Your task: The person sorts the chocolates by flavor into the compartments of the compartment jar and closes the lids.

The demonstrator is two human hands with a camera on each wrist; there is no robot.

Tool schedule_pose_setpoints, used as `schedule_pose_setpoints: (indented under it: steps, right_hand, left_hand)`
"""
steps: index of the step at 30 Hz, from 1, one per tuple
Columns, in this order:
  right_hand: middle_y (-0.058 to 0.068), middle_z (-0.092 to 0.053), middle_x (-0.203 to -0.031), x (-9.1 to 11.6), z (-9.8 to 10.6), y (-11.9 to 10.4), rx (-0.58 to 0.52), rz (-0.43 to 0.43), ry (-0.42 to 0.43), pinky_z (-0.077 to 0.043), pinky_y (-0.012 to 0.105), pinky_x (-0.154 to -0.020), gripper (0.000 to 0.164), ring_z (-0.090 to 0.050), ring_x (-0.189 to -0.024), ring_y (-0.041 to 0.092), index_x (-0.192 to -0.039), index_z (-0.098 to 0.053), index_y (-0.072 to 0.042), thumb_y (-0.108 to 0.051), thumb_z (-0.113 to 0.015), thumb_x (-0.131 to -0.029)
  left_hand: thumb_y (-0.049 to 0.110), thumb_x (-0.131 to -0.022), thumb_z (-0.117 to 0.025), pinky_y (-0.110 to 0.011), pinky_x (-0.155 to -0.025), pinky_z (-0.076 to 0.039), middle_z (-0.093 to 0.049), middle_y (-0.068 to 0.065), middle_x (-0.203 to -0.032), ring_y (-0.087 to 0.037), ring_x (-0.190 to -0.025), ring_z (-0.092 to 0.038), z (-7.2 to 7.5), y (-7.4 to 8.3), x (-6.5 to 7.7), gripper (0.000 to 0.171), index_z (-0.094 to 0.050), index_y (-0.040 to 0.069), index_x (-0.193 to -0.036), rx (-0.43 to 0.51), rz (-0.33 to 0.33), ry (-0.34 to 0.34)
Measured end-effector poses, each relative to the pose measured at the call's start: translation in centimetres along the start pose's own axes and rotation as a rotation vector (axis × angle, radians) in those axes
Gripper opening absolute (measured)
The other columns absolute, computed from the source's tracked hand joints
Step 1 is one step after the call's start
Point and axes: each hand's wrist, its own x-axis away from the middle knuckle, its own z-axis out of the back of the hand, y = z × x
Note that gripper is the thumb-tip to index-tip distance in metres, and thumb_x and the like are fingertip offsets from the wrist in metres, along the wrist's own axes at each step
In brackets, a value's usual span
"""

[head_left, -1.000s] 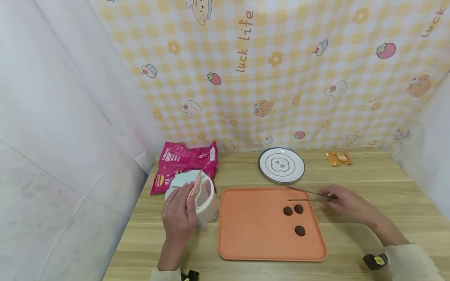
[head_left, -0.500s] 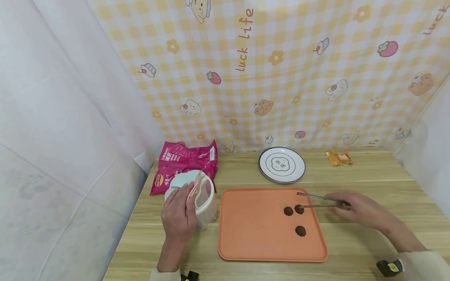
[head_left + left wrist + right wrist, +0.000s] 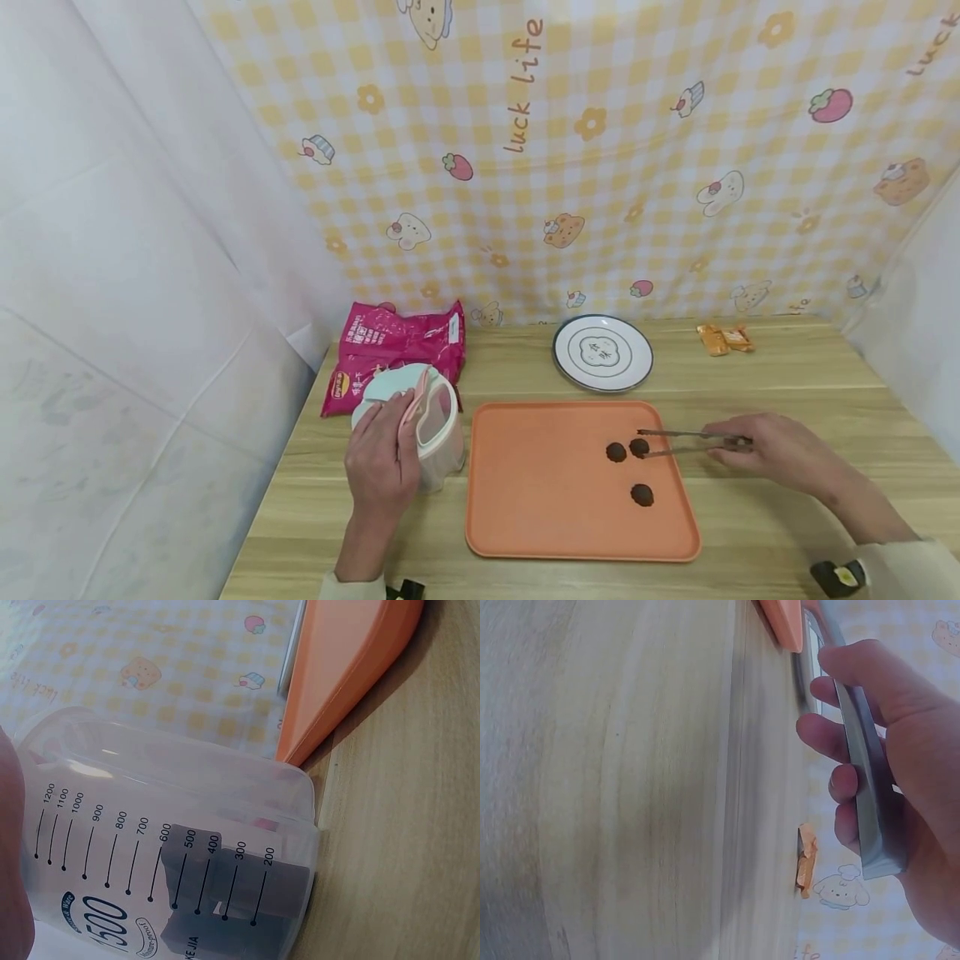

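My left hand (image 3: pixel 384 457) grips the top of a clear plastic storage jar (image 3: pixel 442 456), fingers on its mint lid (image 3: pixel 392 380) and thumb by the raised pink flap (image 3: pixel 417 397). Through its marked wall, in the left wrist view, dark blocky pieces (image 3: pixel 251 900) show. My right hand (image 3: pixel 780 450) holds metal tongs (image 3: pixel 866 769) between thumb and fingers. Their spread tips reach over the right side of an orange tray (image 3: pixel 555 492), on either side of a small dark brown scalloped piece (image 3: pixel 639 448). Two similar pieces lie nearby, one to the left (image 3: pixel 616 452) and one nearer the front (image 3: pixel 642 495).
A white plate (image 3: pixel 603 353) with a dark rim stands behind the tray. Two orange wrapped packets (image 3: pixel 725 339) lie at the back right. Behind the jar is a magenta snack bag (image 3: pixel 405 337). A checked cloth (image 3: pixel 570 167) hangs along the table's back edge.
My right hand has moved the tongs rightward and toward the front, bringing their tips around one dark piece. The left hand and jar have stayed in place.
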Motion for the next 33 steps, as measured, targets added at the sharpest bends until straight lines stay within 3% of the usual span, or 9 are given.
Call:
schedule_pose_setpoints:
  steps: [7, 20, 33]
  right_hand:
    - [-0.016, -0.072, -0.088, 0.08, -0.11, 0.08, 0.031, -0.001, -0.003, -0.041, 0.022, -0.051, 0.023, -0.045, -0.063, -0.008, -0.105, -0.083, -0.016, -0.025, -0.086, -0.084]
    - [-0.008, -0.076, -0.091, 0.19, -0.24, 0.16, -0.002, 0.015, -0.036, -0.042, 0.022, -0.051, 0.023, -0.048, -0.064, -0.008, -0.107, -0.082, -0.011, -0.024, -0.084, -0.087]
    - [-0.006, -0.077, -0.089, 0.25, -0.44, 0.35, -0.03, 0.066, -0.003, -0.039, 0.02, -0.05, 0.023, -0.045, -0.06, -0.008, -0.105, -0.082, -0.007, -0.017, -0.085, -0.084]
  left_hand:
    - [0.03, -0.103, -0.051, -0.036, -0.114, -0.039, -0.071, -0.013, -0.125, -0.034, -0.113, -0.07, 0.06, 0.03, -0.01, 0.042, -0.07, 0.002, -0.13, 0.001, -0.004, -0.002]
    - [0.031, -0.105, -0.049, -0.036, -0.114, -0.039, -0.072, -0.013, -0.125, -0.033, -0.113, -0.07, 0.08, 0.07, -0.07, 0.044, -0.069, 0.002, -0.13, 0.004, -0.006, -0.008]
    - [0.032, -0.105, -0.048, -0.04, -0.111, -0.043, -0.072, -0.013, -0.124, -0.033, -0.111, -0.07, 0.0, 0.06, -0.11, 0.044, -0.07, 0.002, -0.129, 0.003, -0.016, 0.011]
